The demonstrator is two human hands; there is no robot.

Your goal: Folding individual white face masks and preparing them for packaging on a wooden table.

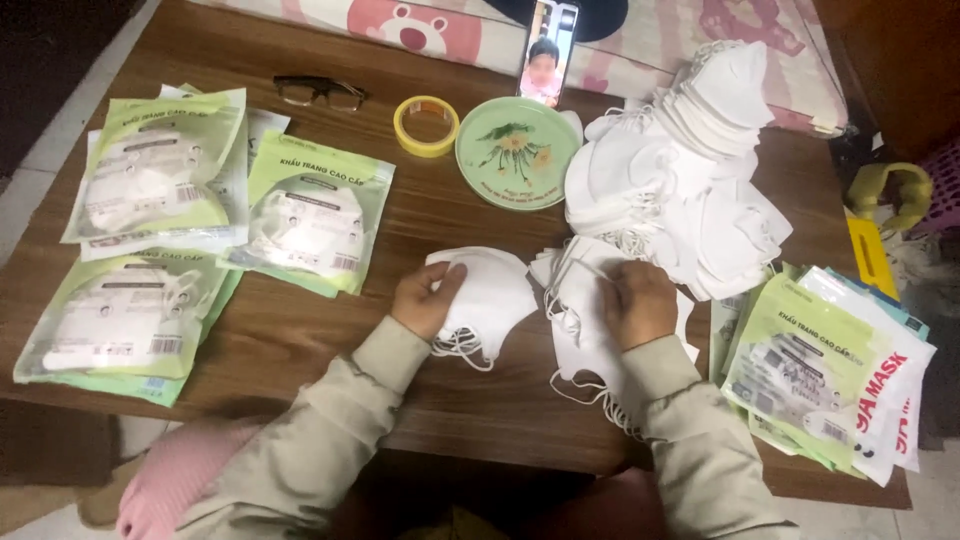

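My left hand (428, 298) holds a small stack of folded white face masks (490, 290) against the brown wooden table (300, 330). My right hand (640, 302) rests on another flat bunch of white masks (580, 300) with loose ear loops, fingers curled on the top one. Just behind that hand rises a big loose heap of white masks (680, 170). Both arms wear beige sleeves.
Several filled green-and-white mask packets (310, 215) lie on the left of the table, and a stack of empty packets (830, 370) on the right. At the back are a green plate (515, 150), a yellow tape roll (427, 125), glasses (320, 92) and a propped phone (547, 52).
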